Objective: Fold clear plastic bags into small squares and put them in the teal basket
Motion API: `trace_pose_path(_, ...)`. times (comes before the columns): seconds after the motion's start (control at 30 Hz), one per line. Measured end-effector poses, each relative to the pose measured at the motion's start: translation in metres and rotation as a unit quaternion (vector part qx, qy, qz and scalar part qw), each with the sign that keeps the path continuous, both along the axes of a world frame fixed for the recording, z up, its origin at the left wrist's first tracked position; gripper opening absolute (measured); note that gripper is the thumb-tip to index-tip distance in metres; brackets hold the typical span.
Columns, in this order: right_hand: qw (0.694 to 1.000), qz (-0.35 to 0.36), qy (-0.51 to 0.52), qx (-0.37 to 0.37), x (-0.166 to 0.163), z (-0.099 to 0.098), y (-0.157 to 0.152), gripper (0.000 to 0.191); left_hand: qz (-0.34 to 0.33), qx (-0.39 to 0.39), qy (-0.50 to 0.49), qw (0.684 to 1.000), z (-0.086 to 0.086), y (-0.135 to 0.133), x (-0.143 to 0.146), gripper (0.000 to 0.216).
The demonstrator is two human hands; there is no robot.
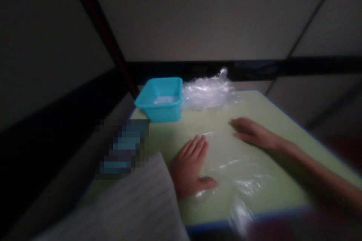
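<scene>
A clear plastic sheet or bag (237, 165) lies flat on the pale green table (283, 120) and hangs over its front edge. My left hand (189, 167) rests flat on the plastic's left side, fingers stretched out and thumb spread. My right hand (251, 131) lies flat on the plastic's far right part, fingers pointing left. Neither hand holds anything. A grey striped sleeve (135, 207) covers my left arm.
A turquoise plastic tub (161, 99) stands at the table's far left corner with something pale inside. A crumpled heap of clear plastic (209, 92) lies beside it at the back edge. The table has a blue rim; dark walls surround it.
</scene>
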State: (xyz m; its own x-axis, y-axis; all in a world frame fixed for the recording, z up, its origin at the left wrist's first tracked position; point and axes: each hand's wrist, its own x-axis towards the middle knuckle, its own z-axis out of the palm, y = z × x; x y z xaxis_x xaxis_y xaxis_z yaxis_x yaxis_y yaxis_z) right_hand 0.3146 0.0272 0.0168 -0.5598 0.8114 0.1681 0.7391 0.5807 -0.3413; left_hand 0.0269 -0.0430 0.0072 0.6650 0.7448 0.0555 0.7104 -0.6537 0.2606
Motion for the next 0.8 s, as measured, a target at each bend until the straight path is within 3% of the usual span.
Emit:
trace_pose_path(0.13,0.994,-0.031,0.024,-0.104,-0.009,0.005,0.025,0.027,0.069,0.02,-0.086,0.994,-0.003,0.009,-0.005,0.069)
trace_pose_path(0.3,0.966,0.02,0.176,-0.19,-0.01,0.004,0.017,0.025,0.131,0.03,-0.288,0.948,-0.003,0.018,-0.009,0.027)
trace_pose_path(0.4,0.936,-0.013,0.266,-0.229,-0.01,0.01,0.009,0.026,0.151,-0.096,-0.409,0.895,0.002,0.021,-0.008,0.016)
trace_pose_path(0.53,0.87,-0.086,0.376,-0.307,-0.013,0.018,0.007,0.028,0.172,-0.342,-0.511,0.77,0.01,0.025,-0.008,0.023)
trace_pose_path(0.6,0.83,-0.105,0.423,-0.348,-0.016,0.018,0.006,0.029,0.151,-0.425,-0.548,0.704,0.012,0.027,-0.008,0.028)
trace_pose_path(0.67,0.801,-0.125,0.46,-0.362,-0.021,0.016,0.005,0.03,0.11,-0.484,-0.556,0.667,0.013,0.027,-0.008,0.032)
trace_pose_path(0.73,0.791,-0.145,0.481,-0.348,-0.024,0.01,0.005,0.032,0.053,-0.506,-0.523,0.684,0.013,0.024,-0.009,0.035)
trace_pose_path(0.8,0.792,-0.159,0.492,-0.326,-0.025,0.004,0.006,0.035,0.002,-0.473,-0.464,0.749,0.011,0.018,-0.009,0.038)
